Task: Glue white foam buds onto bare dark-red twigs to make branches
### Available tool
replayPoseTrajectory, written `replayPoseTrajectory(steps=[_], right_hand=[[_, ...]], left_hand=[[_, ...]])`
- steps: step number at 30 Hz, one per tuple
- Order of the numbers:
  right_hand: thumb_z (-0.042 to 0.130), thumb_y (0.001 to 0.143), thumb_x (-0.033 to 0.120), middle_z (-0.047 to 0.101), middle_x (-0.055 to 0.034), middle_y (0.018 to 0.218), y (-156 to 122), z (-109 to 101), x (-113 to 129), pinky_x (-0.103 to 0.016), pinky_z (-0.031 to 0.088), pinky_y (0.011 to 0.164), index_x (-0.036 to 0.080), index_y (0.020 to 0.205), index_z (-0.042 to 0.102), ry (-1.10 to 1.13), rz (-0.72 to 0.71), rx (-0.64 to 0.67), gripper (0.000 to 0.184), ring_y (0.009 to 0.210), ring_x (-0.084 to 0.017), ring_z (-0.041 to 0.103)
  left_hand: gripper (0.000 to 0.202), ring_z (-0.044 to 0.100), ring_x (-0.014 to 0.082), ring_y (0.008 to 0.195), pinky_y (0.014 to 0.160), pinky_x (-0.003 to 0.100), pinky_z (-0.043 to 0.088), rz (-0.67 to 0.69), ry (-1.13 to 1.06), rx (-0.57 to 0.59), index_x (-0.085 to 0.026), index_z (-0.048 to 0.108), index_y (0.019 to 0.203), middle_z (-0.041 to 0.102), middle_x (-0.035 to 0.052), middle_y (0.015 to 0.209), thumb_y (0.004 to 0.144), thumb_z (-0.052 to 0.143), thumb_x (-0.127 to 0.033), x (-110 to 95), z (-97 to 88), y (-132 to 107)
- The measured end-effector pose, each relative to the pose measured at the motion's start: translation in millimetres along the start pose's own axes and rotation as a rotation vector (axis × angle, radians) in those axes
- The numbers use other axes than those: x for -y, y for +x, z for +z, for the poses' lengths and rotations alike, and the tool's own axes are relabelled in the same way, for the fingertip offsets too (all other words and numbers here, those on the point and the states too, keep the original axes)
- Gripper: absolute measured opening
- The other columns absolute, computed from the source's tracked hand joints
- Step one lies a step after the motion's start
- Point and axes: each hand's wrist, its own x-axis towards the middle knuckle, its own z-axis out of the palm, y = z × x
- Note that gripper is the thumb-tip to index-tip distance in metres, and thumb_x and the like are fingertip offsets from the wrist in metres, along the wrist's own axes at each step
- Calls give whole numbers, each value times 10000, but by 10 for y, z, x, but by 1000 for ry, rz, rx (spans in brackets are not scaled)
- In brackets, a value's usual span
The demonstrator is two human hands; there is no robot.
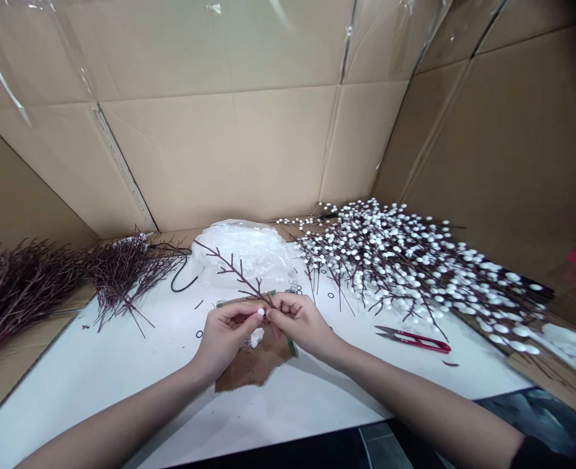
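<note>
Between thumb and fingers, my left hand (229,332) pinches a small white berry (261,313). My right hand (300,322) is closed on a thin brown artificial twig (234,268), which slants up and to the left with bare short side shoots. The fingertips of both hands almost meet, with the berry close to the twig's lower end. Below them lies a torn piece of brown cardboard (253,368) with green edging, and a small white clump (256,337) rests on it, partly hidden by my left hand.
Behind my hands sits a clear plastic bag (242,251) of white berries. Bare brown twigs (122,273) are heaped at left, white-berried branches (390,254) at right. Red thread snips (415,339) lie on the white table (337,404). Cardboard walls (234,150) enclose the back and sides.
</note>
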Motion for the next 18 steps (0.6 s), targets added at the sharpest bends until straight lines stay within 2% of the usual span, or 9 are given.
replayPoseTrajectory(steps=[3, 6, 9, 13, 18], right_hand=[[562, 808, 294, 525, 29, 513, 13, 8, 21, -224, 368, 530, 181, 590, 469, 6, -11, -5, 263, 510, -100, 476], [573, 814, 357, 541, 19, 545, 31, -21, 51, -215, 345, 490, 171, 617, 511, 18, 10, -29, 277, 490, -88, 453], [578, 814, 407, 553, 11, 588, 60, -85, 49, -199, 278, 425, 160, 641, 521, 28, 36, -46, 308, 443, -59, 384], [570, 826, 419, 571, 32, 556, 94, -149, 10, -181, 224, 394, 178, 774, 476, 68, 50, -52, 264, 402, -46, 326], [586, 813, 417, 579, 60, 558, 105, -165, 12, -166, 212, 385, 209, 805, 381, 139, 78, -11, 292, 376, -39, 310]], left_hand=[[160, 672, 202, 830, 808, 345, 540, -15, -8, 27, -175, 720, 862, 728, 73, 949, 764, 656, -283, -1, -37, 22], [207, 669, 209, 872, 803, 322, 535, 24, 89, 37, -179, 714, 915, 723, 77, 975, 754, 660, -298, -11, -106, 86], [209, 656, 217, 901, 784, 304, 527, 165, 314, -3, -186, 721, 903, 719, 79, 964, 758, 640, -314, -15, -229, 244], [215, 649, 203, 816, 701, 284, 505, 365, 832, -11, -209, 719, 886, 720, 73, 902, 821, 538, -306, 23, -456, 584], [201, 622, 246, 873, 808, 355, 456, 349, 1045, 31, -192, 719, 857, 710, 95, 897, 812, 529, -241, 168, -591, 952]])
